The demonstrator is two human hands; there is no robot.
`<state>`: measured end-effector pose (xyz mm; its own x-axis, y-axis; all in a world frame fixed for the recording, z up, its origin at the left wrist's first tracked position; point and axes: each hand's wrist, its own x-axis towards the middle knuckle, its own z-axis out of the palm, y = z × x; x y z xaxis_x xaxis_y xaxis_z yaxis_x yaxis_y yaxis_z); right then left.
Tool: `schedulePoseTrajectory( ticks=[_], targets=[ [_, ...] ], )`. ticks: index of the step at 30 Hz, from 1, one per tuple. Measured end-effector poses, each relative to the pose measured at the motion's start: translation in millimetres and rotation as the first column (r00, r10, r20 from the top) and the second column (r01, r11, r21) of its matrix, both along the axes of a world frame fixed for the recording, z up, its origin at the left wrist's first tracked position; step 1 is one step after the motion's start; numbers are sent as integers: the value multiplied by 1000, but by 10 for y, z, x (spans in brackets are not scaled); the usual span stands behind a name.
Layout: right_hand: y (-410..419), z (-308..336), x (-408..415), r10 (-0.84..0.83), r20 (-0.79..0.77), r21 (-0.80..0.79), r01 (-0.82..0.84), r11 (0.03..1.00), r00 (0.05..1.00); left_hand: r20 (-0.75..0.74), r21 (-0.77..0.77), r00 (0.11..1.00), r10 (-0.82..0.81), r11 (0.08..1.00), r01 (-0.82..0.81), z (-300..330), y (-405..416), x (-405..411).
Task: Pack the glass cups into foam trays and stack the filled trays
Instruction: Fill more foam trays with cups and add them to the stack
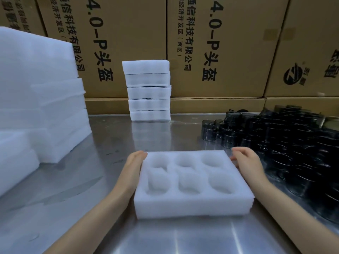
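The left hand (134, 163) and right hand (246, 162), fingers straight, press flat against the short sides of the foam tray (190, 182). The tray lies flat on the worktop (91, 180), six empty pockets upward, long axis left-right. Glass cups (286, 142) lie heaped just right.

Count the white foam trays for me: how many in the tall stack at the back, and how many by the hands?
Stacked foam trays: 5
Empty foam tray between left hand and right hand: 1
Total: 6
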<state>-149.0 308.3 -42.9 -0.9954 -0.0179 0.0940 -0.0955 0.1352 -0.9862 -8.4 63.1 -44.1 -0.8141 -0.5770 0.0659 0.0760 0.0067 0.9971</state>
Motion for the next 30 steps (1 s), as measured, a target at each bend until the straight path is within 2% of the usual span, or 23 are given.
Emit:
schedulePoseTrajectory(
  ticks=[5, 8, 11, 24, 26, 30],
  targets=[
    [-95, -83, -327, -43, -247, 329, 125, 936, 968, -9, -96, 1000, 3, 995, -4, -67, -116, -125],
    [-188, -89, -502, -73, -282, 515, 215, 830, 957, 14, -125, 999, -41, 991, 43, -67, -117, -123],
    [-237, -94, -634, -117, -283, 607, 272, 747, 952, 43, -159, 998, -50, 986, 56, -88, -131, -92],
    [-217, -154, -551, -264, -359, 569, 434, 698, 895, 27, -204, 998, -59, 977, 64, -69, -129, -41],
    [-208, -146, -500, -264, -354, 552, 429, 715, 897, 29, -209, 998, -51, 976, 55, -55, -121, -19],
    [-109, -105, -408, -171, -385, 461, 350, 815, 907, 18, -207, 999, -49, 977, 51, -53, -100, 8]
  ],
)
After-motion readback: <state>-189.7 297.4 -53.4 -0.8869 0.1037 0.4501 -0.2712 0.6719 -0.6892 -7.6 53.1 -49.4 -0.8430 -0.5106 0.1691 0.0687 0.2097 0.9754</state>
